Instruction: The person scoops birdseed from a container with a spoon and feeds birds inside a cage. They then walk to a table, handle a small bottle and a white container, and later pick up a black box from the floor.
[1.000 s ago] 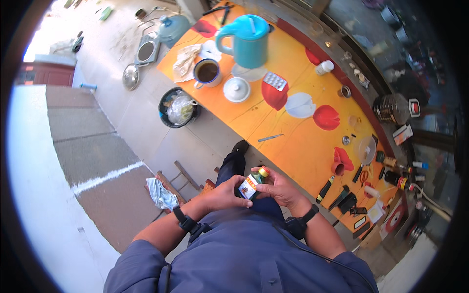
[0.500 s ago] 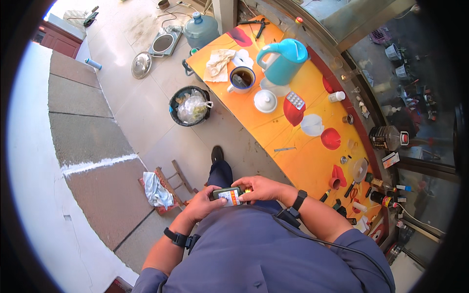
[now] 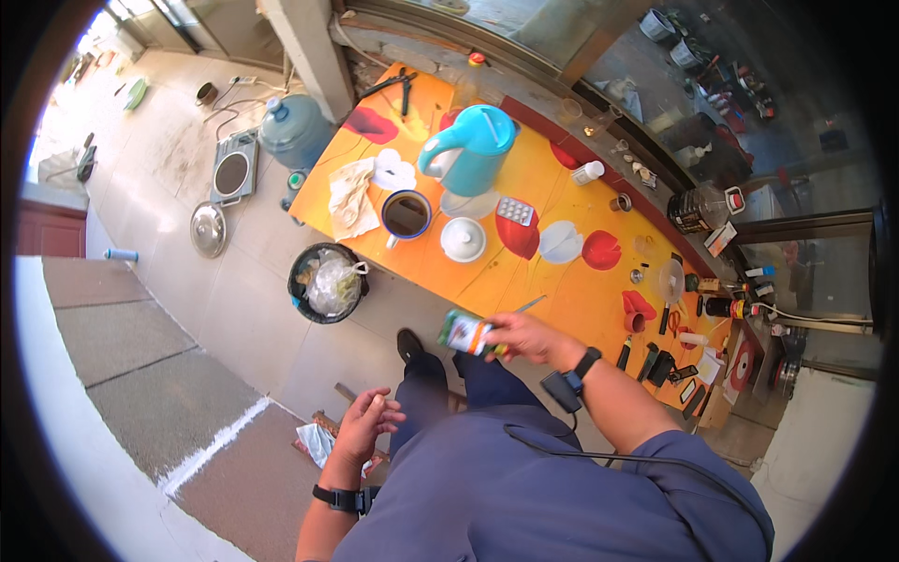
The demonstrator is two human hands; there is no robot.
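My right hand (image 3: 526, 337) grips a small flat green bottle (image 3: 466, 334) by its cap end, close to the near edge of the table (image 3: 581, 309). A white label with an orange band covers the bottle's face. The bottle lies tilted over my lap, slightly blurred, its other end pointing left. My left hand (image 3: 367, 423) hangs apart from it on the left, fingers loosely bent and holding nothing. A thin silver strip (image 3: 531, 303) lies on the table just beyond the bottle. Further off are a lidded white bowl (image 3: 463, 240) and a mug of dark drink (image 3: 406, 214).
A turquoise kettle (image 3: 471, 148), a pill blister (image 3: 515, 212) and a crumpled cloth (image 3: 353, 199) stand or lie on the table. Small tools and bottles crowd its right end. A lined bin (image 3: 330, 284) stands on the floor beside it. Beneath my left hand is a low stool with a cloth (image 3: 316, 444).
My left hand has let go of the bottle and moved away to the left. My right hand has carried the bottle outward, toward the table edge. The view has turned rightward.
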